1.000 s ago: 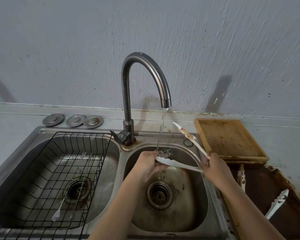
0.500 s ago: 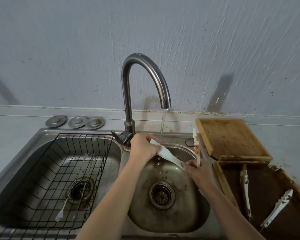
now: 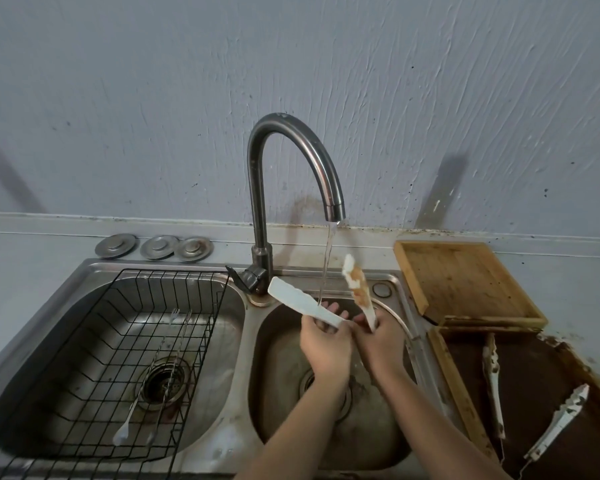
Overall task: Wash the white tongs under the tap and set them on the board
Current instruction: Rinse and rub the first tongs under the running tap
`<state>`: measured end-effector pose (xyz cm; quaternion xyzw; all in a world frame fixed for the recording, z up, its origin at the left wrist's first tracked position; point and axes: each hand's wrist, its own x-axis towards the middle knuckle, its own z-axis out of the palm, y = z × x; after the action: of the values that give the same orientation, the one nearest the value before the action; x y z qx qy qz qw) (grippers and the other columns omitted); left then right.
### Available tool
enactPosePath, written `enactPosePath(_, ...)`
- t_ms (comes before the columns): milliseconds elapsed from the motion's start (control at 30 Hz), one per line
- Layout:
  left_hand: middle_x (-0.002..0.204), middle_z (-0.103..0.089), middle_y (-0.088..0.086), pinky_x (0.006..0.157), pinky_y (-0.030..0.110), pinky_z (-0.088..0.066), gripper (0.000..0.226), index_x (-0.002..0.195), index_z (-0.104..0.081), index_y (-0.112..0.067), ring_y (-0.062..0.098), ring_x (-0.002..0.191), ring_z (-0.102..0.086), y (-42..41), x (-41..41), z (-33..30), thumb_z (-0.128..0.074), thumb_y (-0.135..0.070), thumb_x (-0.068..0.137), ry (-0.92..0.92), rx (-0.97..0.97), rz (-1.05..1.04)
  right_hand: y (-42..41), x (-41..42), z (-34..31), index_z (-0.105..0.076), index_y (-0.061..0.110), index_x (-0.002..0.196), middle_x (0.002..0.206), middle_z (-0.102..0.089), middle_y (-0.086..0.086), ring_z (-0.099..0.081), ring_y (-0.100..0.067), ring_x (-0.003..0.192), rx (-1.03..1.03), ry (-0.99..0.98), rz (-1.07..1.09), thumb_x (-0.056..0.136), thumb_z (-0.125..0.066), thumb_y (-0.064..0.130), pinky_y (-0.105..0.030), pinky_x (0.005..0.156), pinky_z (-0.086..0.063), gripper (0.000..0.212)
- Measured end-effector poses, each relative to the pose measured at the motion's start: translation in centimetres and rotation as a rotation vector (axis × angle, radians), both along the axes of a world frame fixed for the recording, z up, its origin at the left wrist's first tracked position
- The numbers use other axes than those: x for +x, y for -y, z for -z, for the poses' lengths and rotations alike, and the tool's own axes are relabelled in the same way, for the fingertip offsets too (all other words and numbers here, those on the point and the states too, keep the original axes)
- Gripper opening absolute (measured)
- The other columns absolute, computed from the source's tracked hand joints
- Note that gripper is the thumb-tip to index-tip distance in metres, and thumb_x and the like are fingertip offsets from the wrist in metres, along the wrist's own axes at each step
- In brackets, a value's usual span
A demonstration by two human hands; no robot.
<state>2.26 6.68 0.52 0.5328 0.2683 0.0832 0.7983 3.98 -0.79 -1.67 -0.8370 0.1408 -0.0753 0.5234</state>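
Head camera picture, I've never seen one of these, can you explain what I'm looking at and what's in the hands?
No machine here: a camera worn on a person's head looks down at their own hands over a double sink. The left hand and right hand hold white tongs, spread open beneath the running tap; one arm carries brown residue. The left basin has a black wire rack. At right sit a clean wooden board and a dirty tray with two more tongs.
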Motion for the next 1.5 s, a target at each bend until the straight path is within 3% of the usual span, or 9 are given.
enactPosePath(133,0.099,-0.069,0.002,0.072,0.02,-0.058,0.037,0.111,-0.053,-0.006,0.006,0.08,-0.07,-1.2,0.7,0.6,-0.06,0.013,0.08,-0.003,0.072,0.044,-0.3,-0.3,0.4,-0.063,0.009,0.079,0.072,-0.063,-0.001,-0.058,-0.015,0.068,0.028,0.002,-0.047,0.077,-0.072,0.009,-0.022,0.055,-0.042,0.009)
enactPosePath(367,0.078,-0.066,0.005,0.058,0.007,-0.046,0.009,0.096,-0.062,-0.003,0.004,0.062,-0.063,-3.8,1.0,-1.3,-0.058,-0.007,0.089,0.173,0.37,-0.095,-2.5,0.7,0.2,-0.068,0.009,0.079,0.072,-0.067,-0.001,-0.061,-0.012,0.071,-0.035,0.049,-0.161,0.076,-0.07,0.008,-0.019,0.062,-0.043,0.004)
enactPosePath(500,0.092,-0.069,-0.003,0.075,0.017,-0.053,0.031,0.095,-0.059,-0.022,0.004,0.085,-0.067,-4.1,1.6,0.2,-0.064,0.004,0.08,0.112,0.435,0.118,-2.8,0.9,-0.3,-0.069,0.011,0.074,0.068,-0.068,0.0,-0.063,-0.011,0.068,-0.068,0.059,-0.173,0.075,-0.071,0.008,-0.013,0.057,-0.041,0.004)
enactPosePath(667,0.086,-0.066,-0.013,0.061,0.002,-0.047,0.025,0.103,-0.062,-0.013,-0.005,0.077,-0.063,-3.9,1.2,0.6,-0.063,0.002,0.082,0.096,0.486,0.181,-2.7,-0.1,-0.7,-0.061,0.021,0.064,0.065,-0.064,0.007,-0.062,-0.009,0.067,-0.01,0.041,-0.173,0.075,-0.073,0.007,-0.024,0.066,-0.049,0.022)
enactPosePath(767,0.086,-0.072,-0.004,0.069,0.017,-0.056,0.007,0.092,-0.065,-0.013,0.01,0.078,-0.069,-4.3,1.4,1.1,-0.058,-0.013,0.09,0.079,0.477,0.215,-2.2,-0.2,-0.5,-0.061,0.019,0.068,0.07,-0.065,0.002,-0.064,-0.013,0.071,-0.054,-0.008,-0.17,0.073,-0.075,0.008,-0.027,0.068,-0.05,0.019)
enactPosePath(933,0.077,-0.075,0.007,0.076,0.049,-0.058,0.032,0.076,-0.07,-0.016,0.025,0.074,-0.072,-5.2,1.7,2.3,-0.05,-0.035,0.093,-0.01,0.435,0.273,-0.4,-0.7,-0.6,-0.058,0.02,0.073,0.072,-0.061,0.008,-0.056,0.0,0.066,-0.22,-0.065,-0.275,0.076,-0.074,0.011,-0.009,0.051,-0.04,0.018)
enactPosePath(1100,0.089,-0.073,0.014,0.082,0.049,-0.057,0.008,0.09,-0.068,-0.007,0.03,0.086,-0.072,-6.2,2.5,2.2,-0.061,-0.011,0.088,-0.019,0.185,0.13,2.2,-1.0,-0.3,-0.063,0.014,0.088,0.086,-0.062,0.006,-0.057,-0.006,0.078,-0.416,-0.195,-0.34,0.081,-0.068,0.015,-0.012,0.063,-0.039,0.009)
enactPosePath(1300,0.105,-0.068,0.007,0.075,0.027,-0.059,0.036,0.114,-0.057,-0.007,0.009,0.087,-0.071,-7.2,2.3,2.0,-0.049,0.015,0.087,0.18,-0.077,0.392,4.4,-1.5,-0.4,-0.059,0.015,0.085,0.08,-0.061,0.004,-0.058,-0.004,0.073,-0.365,-0.329,-0.377,0.082,-0.065,0.006,-0.012,0.056,-0.04,0.012)
enactPosePath(1500,0.075,-0.072,0.004,0.073,0.033,-0.047,0.041,0.092,-0.065,-0.015,0.029,0.081,-0.058,-7.5,1.9,2.5,-0.039,0.016,0.09,0.166,0.038,0.516,5.7,-1.9,-1.3,-0.052,0.014,0.075,0.075,-0.055,0.008,-0.05,-0.003,0.069,-0.532,-0.175,-0.336,0.086,-0.061,0.008,-0.01,0.053,-0.034,0.015)
